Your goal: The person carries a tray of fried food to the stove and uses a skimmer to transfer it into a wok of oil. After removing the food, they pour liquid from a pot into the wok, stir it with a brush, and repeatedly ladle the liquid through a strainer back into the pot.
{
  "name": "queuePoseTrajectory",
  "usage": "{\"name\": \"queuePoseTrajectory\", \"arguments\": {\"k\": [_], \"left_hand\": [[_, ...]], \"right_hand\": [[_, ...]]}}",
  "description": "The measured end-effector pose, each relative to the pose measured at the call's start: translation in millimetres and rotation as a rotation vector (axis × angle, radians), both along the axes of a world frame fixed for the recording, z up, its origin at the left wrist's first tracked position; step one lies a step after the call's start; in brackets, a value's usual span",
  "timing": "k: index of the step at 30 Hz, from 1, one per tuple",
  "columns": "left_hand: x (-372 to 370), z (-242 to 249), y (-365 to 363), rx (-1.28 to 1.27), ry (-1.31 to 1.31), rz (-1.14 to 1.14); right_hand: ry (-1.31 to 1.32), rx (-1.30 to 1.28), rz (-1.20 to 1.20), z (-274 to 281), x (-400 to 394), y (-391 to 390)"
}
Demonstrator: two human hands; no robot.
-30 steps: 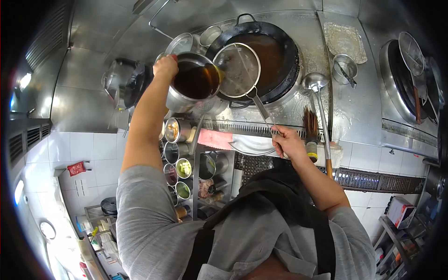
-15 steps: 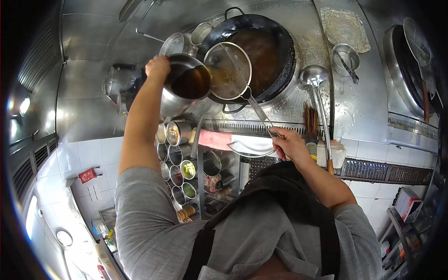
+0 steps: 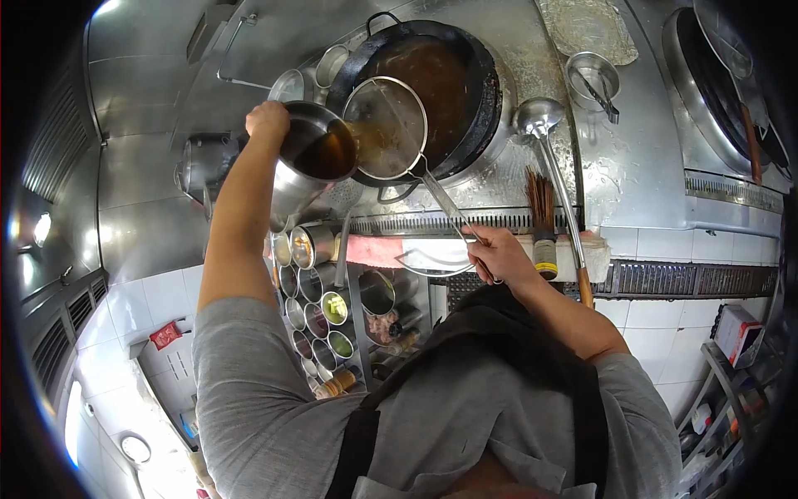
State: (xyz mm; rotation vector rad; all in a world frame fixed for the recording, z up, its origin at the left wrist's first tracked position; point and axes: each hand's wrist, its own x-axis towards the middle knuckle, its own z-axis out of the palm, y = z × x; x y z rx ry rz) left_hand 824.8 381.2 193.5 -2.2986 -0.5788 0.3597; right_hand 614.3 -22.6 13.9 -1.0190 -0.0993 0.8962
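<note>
My left hand point(image 3: 268, 121) is closed at the far side of a steel pot point(image 3: 291, 187), which is tilted with dark brown liquid point(image 3: 322, 155) inside. A stream runs from the pot's lip into a round fine-mesh strainer point(image 3: 386, 125). The strainer lies over the near left part of a large black wok point(image 3: 484, 71) that holds brown liquid point(image 3: 428, 62). My right hand point(image 3: 501, 254) is closed around the end of the strainer's long metal handle point(image 3: 440, 198). Whether my left hand grips a handle or the rim is hard to make out.
Right of the wok lie a ladle point(image 3: 539, 116) and a bamboo wok brush point(image 3: 542, 220). A small steel pot point(image 3: 592, 76) with a utensil stands farther right. Several ingredient canisters point(image 3: 335, 308) line the lower left, and a second wok point(image 3: 698, 100) sits at the far right.
The view has shifted, so most things sit a little farther left. Liquid still runs from the tilted pot through the strainer, and both hands keep their holds.
</note>
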Motion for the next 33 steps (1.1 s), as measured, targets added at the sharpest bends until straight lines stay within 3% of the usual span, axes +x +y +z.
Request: {"name": "queuePoseTrajectory", "arguments": {"k": [23,33], "left_hand": [[59.6,-46.5,-51.0,0.141,0.139,-0.005],[38.6,-21.9,-53.6,0.158,0.168,0.038]], "right_hand": [[0.024,-0.061,0.076,-0.9,8.3,-1.9],[0.044,-0.044,0.051,-4.9,9.2,-3.2]]}}
